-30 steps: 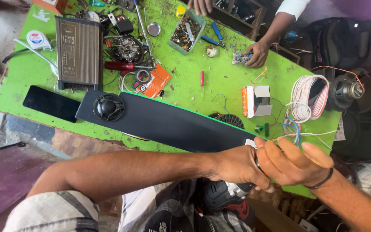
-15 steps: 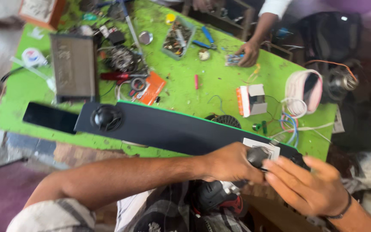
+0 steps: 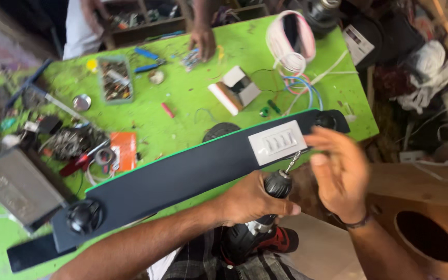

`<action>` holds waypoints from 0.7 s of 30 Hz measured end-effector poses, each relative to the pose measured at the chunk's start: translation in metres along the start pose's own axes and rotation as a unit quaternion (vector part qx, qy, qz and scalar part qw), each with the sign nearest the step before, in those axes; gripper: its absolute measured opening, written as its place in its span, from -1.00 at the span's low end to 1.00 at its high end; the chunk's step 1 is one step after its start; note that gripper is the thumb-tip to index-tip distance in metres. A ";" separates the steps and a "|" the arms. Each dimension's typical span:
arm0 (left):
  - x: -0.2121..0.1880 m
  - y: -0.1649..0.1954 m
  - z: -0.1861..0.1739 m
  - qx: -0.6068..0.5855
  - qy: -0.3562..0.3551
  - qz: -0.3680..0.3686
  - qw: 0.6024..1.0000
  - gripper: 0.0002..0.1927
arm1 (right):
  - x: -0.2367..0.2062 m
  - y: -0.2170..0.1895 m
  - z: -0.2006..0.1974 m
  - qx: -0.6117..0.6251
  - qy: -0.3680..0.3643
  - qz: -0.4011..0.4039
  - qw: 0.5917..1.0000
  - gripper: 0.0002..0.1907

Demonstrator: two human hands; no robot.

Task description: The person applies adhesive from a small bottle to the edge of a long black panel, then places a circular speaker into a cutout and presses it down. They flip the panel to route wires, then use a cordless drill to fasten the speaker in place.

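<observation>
From the head camera, the left hand is wrapped tight around the front of a black and red drill, fingers pressed about the chuck. The drill's bit points up at the lower edge of a white switch plate. That plate is a pale rectangle with a row of slots, set into a long dark panel that lies slantwise across the near edge of the green table. The right hand hovers just beside the plate with fingers spread and holds nothing; it is blurred.

A round black knob sits at the panel's left end, and a smaller one near its right end. On the table an orange flat packet lies by red-handled pliers, with a grey rectangular tray of small parts further back. A small white and tan box stands near the middle, and a coil of white and pink wire lies at the far right. Another person's hand rests on the far edge. A wooden box with a round hole stands at the lower right.
</observation>
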State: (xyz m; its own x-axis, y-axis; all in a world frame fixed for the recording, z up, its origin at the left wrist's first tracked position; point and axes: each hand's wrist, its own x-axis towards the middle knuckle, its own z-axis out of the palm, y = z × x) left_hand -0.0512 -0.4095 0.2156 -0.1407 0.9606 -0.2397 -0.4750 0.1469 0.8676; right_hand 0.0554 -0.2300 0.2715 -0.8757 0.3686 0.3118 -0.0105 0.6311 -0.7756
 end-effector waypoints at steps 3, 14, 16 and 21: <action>0.047 -0.002 0.034 -0.075 -0.019 -0.011 0.997 -0.79 | 0.000 0.038 -0.025 0.237 -0.119 0.095 0.960 -0.72; 0.195 -0.002 0.141 -0.097 -0.014 0.038 0.994 -0.52 | 0.023 0.147 -0.186 0.214 -0.140 0.138 0.957 -0.82; 0.208 0.000 0.153 -0.076 -0.003 0.041 0.996 -0.53 | 0.022 0.160 -0.199 0.221 -0.135 0.118 0.959 -0.82; 0.239 -0.006 0.166 -0.025 0.013 0.014 1.000 -0.54 | 0.016 0.192 -0.227 0.376 0.001 0.146 0.915 -0.87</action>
State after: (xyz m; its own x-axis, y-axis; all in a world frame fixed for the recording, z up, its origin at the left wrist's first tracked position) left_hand 0.0620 -0.1417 0.2258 -0.1768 0.9577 -0.2270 -0.5130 0.1072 0.8517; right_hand 0.1488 0.0521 0.2527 -0.8935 0.4480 0.0319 -0.1065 -0.1424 -0.9841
